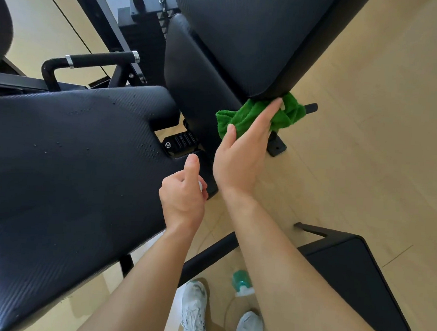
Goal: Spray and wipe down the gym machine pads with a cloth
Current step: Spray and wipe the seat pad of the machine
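A view looking down from the wearer's head at a black gym machine on a pale wooden floor (370,124). At far left, the wide seat pad (70,155) fills much of the frame; scattered spray droplets (148,150) bead on its textured surface, so it appears sprayed but not yet wiped. Above it, a padded handle (100,59) with metal collars shows no droplets that can be made out. Near the centre, the left hand (184,196) hovers by the seat pad's right edge, fingers curled into a fist with the thumb raised, gripping a small white object (200,186); most of it is hidden, though it is probably a sprayer. Right of centre, the tilted back pad (242,37) rises toward the top of the frame. At its lower corner, the right hand (241,154) has its fingers straight and together, pressing a bunched green cloth (246,115) against the pad's bottom edge, thumb resting on the fabric. The wiping seems to be at the back pad's lower rim; whether the rest of that pad is finished cannot be told. Below, on the floor, lies a teal bottle (241,283), just beside white trainers (194,308). The task looks roughly midway, with the seat pad left to wipe.
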A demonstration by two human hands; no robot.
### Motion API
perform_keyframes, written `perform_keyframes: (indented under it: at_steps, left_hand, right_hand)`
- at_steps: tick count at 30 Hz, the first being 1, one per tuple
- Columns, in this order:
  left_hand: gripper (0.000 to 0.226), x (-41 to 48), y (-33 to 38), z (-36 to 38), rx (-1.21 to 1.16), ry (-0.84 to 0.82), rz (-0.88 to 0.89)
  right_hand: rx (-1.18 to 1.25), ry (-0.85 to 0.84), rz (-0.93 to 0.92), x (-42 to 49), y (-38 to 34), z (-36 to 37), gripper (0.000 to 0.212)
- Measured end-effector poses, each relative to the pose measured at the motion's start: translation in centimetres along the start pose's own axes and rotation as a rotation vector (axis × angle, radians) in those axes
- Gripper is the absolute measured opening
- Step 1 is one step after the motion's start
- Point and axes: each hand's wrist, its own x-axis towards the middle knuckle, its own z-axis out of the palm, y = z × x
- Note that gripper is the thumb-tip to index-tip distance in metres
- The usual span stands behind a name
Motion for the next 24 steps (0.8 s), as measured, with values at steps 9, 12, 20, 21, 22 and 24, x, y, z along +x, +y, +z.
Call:
perform_keyframes:
  at_steps: [9,12,20,21,22,24]
  left_hand:
    - [0.079,-0.2,-0.6,-0.9,-0.016,-0.016,-0.055]
    - [0.078,0.2,-0.4,-0.9,-0.022,-0.007,-0.056]
    - [0.073,1.5,-1.3,-1.0,0.01,0.002,-0.031]
    - [0.074,1.6,-1.4,-1.0,0.012,-0.009,-0.033]
    - [0.075,1.7,-1.5,-0.9,0.016,-0.015,-0.031]
    - [0.075,2.0,-1.6,-0.8,0.021,-0.008,-0.019]
  right_hand:
    - [0.064,-0.114,0.096,-4.2,2.8,0.2,0.073]
    - [0.021,-0.057,0.016,-4.1,2.2,0.5,0.073]
    - [0.042,0.087,-0.017,-2.2,3.9,3.0,0.07]
    - [0.074,0.061,0.026,-2.8,4.6,3.6,0.071]
    - [0.099,0.033,0.063,-3.4,5.3,4.2,0.073]
    - [0.117,-0.035,0.151,-4.3,6.4,5.2,0.075]
